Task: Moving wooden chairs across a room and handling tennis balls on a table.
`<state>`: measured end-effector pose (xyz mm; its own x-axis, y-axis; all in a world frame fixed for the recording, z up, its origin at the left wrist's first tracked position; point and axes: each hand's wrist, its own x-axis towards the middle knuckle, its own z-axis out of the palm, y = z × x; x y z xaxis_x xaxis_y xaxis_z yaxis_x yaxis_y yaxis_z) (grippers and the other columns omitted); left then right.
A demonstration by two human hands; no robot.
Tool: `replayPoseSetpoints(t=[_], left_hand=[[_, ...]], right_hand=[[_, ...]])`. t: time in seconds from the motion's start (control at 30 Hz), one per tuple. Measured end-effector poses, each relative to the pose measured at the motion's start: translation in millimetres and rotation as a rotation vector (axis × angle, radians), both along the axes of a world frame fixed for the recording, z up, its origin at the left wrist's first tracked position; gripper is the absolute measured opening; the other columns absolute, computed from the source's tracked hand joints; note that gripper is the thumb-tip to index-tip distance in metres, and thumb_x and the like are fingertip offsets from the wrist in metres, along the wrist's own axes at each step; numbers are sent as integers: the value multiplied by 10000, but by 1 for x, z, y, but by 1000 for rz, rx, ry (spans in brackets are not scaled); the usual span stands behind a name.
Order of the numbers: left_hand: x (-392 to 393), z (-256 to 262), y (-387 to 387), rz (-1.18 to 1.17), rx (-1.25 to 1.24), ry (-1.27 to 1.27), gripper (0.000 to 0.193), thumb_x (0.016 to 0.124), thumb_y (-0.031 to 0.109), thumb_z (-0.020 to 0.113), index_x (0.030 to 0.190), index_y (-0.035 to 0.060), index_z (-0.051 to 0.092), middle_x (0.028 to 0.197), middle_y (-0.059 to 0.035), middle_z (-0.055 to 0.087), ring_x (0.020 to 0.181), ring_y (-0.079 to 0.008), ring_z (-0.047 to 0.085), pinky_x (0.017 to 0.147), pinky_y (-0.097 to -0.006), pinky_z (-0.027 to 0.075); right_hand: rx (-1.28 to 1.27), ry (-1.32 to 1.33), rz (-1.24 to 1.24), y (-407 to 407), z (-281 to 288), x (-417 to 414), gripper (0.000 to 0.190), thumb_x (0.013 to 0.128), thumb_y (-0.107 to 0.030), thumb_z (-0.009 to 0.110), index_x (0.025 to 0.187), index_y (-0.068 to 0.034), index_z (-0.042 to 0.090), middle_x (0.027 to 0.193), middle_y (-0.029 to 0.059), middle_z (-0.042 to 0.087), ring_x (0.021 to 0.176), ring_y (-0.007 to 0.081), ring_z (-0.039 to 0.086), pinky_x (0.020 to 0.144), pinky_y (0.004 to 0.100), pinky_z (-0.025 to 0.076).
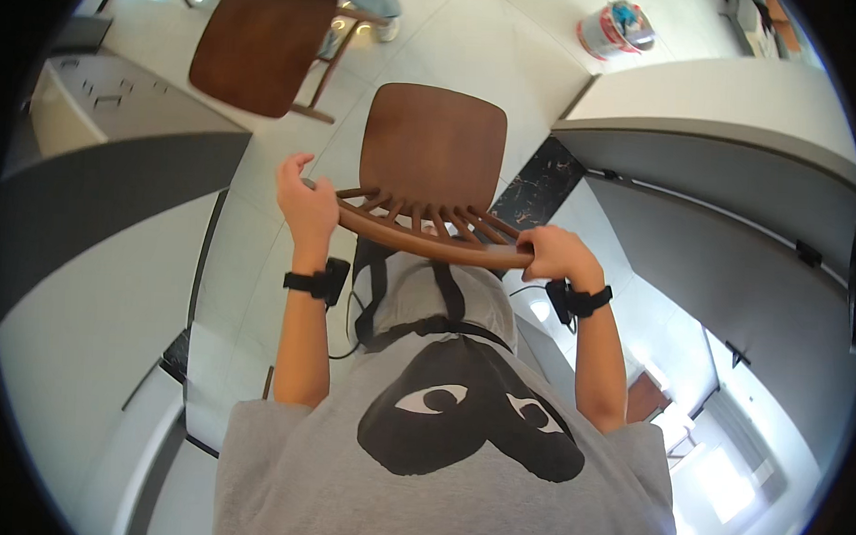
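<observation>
A wooden spindle-back chair [434,144] stands right in front of me, its seat pointing away and the curved top rail of its back nearest to my body. My right hand [559,254] is closed around the right end of that rail. At the rail's left end is my left hand [308,203], its thumb and fingers curled but apart; whether the palm bears on the wood cannot be told. Each wrist wears a black strap with a small device.
A second wooden chair [262,49] stands at the upper left, with a person's leg [374,0] beside it. A bucket [615,31] with things in it is on the tiled floor. Walls flank me, and an open grey door [718,263] is at the right.
</observation>
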<state>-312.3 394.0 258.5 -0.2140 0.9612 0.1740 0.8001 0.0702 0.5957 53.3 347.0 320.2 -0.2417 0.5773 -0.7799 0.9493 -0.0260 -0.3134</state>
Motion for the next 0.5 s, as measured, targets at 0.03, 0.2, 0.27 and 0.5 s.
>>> replayPoseSetpoints(t=[0.03, 0.2, 0.27, 0.5], left_hand=[[13, -4, 16, 72, 3, -135, 287, 738, -3, 537, 1023, -4, 566, 1085, -159, 588, 937, -301, 592, 834, -391, 472], [58, -13, 120, 196, -26, -433, 162, 731, -8, 557, 872, -5, 636, 812, -99, 641, 751, -199, 609, 708, -325, 480], [70, -3, 166, 237, -5, -542, 113, 733, 9, 569, 812, 3, 650, 706, -60, 622, 658, -160, 572, 656, -298, 461], [100, -10, 307, 245, 39, -620, 105, 736, 36, 555, 734, 6, 656, 635, -40, 588, 616, -130, 525, 611, -273, 434]], right_hand=[[20, 12, 9, 11, 1, 15, 493, 495, -253, 724, 975, -146, 690, 883, 125, 686, 840, 322, 649, 735, 401, 527], [174, -19, -94, 89, 20, 62, 509, 463, -244, 726, 963, -160, 696, 832, 91, 690, 800, 302, 656, 720, 387, 528], [288, 6, -181, 131, 35, 71, 494, 462, -254, 736, 946, -160, 695, 804, 57, 686, 780, 283, 655, 710, 372, 524], [480, 174, -209, 255, 32, 122, 431, 476, -291, 782, 860, -122, 682, 743, 54, 667, 722, 262, 638, 655, 357, 496]])
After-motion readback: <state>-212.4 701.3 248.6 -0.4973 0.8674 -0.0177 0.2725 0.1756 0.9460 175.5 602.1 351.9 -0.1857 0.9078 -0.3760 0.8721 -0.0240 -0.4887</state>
